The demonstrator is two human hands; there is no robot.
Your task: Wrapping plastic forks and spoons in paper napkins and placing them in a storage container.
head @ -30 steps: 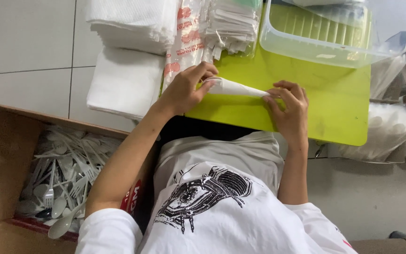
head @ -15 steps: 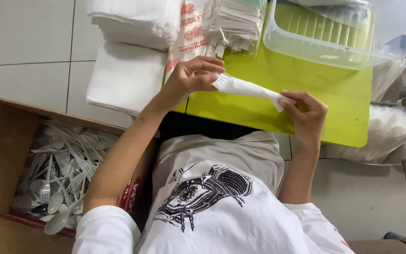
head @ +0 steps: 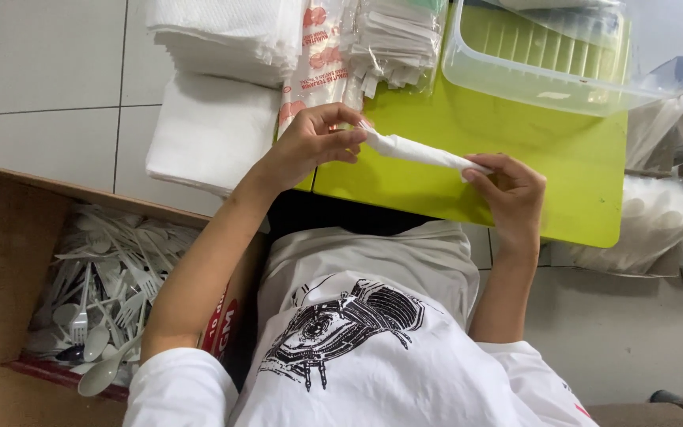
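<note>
A rolled white napkin bundle (head: 419, 150) is held above the lime-green board (head: 515, 178), tilted down to the right. My left hand (head: 310, 144) pinches its left end with fingers and thumb. My right hand (head: 511, 190) grips its right end, fingers curled around the tip. What is wrapped inside the roll is hidden.
Stacks of white napkins (head: 215, 130) lie left of the board. A bag of paper-wrapped sticks (head: 397, 39) sits behind it. A clear plastic tub (head: 579, 55) stands on the board's far side. A cardboard box of white plastic cutlery (head: 96, 292) is at lower left. Bagged white items (head: 658, 225) lie right.
Both hands lifted the roll off the board and spread to its two ends. The roll now slants down toward the right hand.
</note>
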